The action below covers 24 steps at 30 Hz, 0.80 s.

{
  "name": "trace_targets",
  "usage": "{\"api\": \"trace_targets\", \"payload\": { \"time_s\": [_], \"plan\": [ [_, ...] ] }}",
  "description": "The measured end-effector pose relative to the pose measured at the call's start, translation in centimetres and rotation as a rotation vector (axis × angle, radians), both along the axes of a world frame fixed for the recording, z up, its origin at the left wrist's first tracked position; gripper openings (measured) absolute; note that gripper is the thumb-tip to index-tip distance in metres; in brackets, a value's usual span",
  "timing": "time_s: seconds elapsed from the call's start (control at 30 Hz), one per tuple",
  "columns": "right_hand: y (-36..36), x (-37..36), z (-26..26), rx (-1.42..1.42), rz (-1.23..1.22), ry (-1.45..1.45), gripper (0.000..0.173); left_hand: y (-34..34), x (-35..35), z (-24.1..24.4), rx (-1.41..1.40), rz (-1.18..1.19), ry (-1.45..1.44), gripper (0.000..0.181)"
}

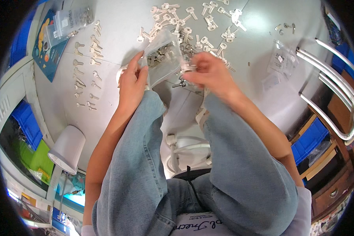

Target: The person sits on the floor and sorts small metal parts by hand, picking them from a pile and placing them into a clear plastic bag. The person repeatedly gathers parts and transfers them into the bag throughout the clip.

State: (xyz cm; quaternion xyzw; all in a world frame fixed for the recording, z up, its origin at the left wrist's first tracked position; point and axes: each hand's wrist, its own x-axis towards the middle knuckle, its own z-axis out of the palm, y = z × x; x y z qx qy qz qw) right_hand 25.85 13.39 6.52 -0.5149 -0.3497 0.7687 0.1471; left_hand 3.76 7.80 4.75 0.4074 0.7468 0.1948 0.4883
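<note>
My left hand grips the left edge of a clear plastic zip bag, which gapes and holds several metal keys. Just right of the bag, my right hand is blurred, with metal keys pinched between its thumb and fingers. A loose pile of keys lies on the grey floor beyond the bag, some silver and some darker, with more silver keys scattered around it. Two columns of keys are laid out on the floor to the left.
Filled plastic bags rest on a dark blue printed board at upper left. Flat plastic bags and a few small metal parts lie at right, near a white tubular metal frame. A white lampshade stands at lower left.
</note>
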Motion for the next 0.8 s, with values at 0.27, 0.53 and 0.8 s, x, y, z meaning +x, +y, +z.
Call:
{"api": "trace_targets", "payload": {
  "time_s": [0.27,0.53,0.8],
  "plan": [
    [-1.2,2.5,-2.5,0.207,-0.191,-0.280,0.020,-0.4,-0.7,-0.2,0.035,0.030,-0.032,0.042],
    [-3.0,11.9,-9.6,0.625,0.089,-0.957,0.024,-0.8,-0.7,-0.4,-0.009,0.072,-0.070,0.041],
    [-2.6,11.1,-10.5,0.648,0.273,-1.069,0.025,-0.7,-0.6,-0.5,-0.017,0.086,-0.055,0.042]
  ]
}}
